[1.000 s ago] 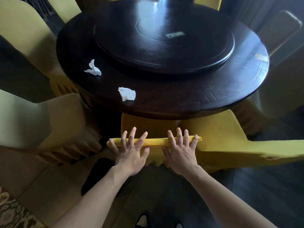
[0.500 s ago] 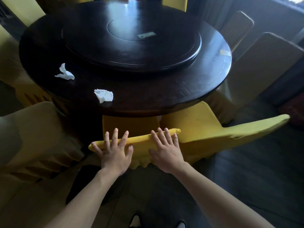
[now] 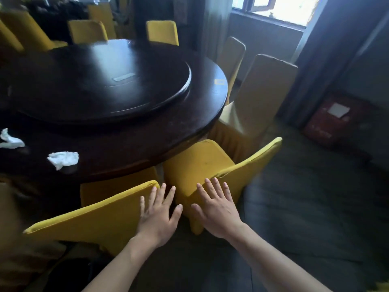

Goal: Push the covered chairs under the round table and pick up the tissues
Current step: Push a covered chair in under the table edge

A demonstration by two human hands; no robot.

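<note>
Both hands flat & open: left hand [image 3: 156,216] on the near chair [image 3: 94,220], right hand [image 3: 216,209] on the next chair [image 3: 202,163], which sticks out from the table [image 3: 134,150]. 2 tissues [image 3: 63,159] not picked up yet.

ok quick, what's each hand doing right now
left hand: open, fingers straight, at the near chair back's edge
right hand: open, flat on the next chair
</note>
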